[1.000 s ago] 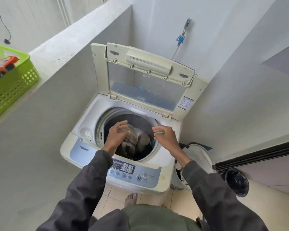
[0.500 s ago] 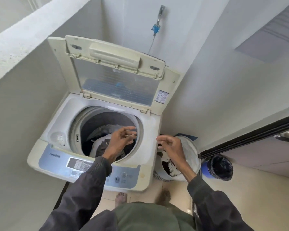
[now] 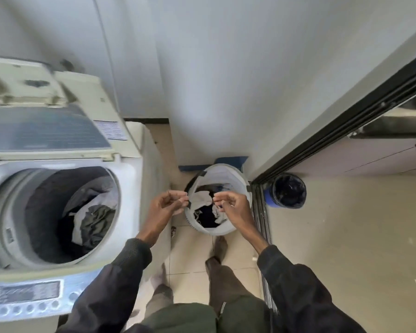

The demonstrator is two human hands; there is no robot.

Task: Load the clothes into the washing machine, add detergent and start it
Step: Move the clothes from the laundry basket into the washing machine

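The washing machine is sitting at the left edge of the floor with its lid standing open. A white sticker on the lid's right corner is carrying small print, too blurred to read, and the control panel along the near edge is showing a display and a row of round buttons with no legible writing. Inside the drum, clothes – pale and olive pieces – are lying in a heap.

The left hand is hovering just right of the machine, wrist bent up and fingertips drawn toward the thumb. Its grip is half-curled, and I cannot tell whether it is pinching anything. It is reaching out of a dark sleeve.

Directly beyond the hands, a round white hamper is standing on the floor against the far wall, with more laundry, dark and white, bunched in its bottom.

The right hand is mirroring the left above the hamper's opening, its fingers curling in toward the thumb – again the grip is too blurred to tell whether it is holding something.

Further right, a blue bin with a dark liner is resting just beside a black door track. Beige tiled floor is spreading toward the right edge, and a plain grey wall is rising behind.
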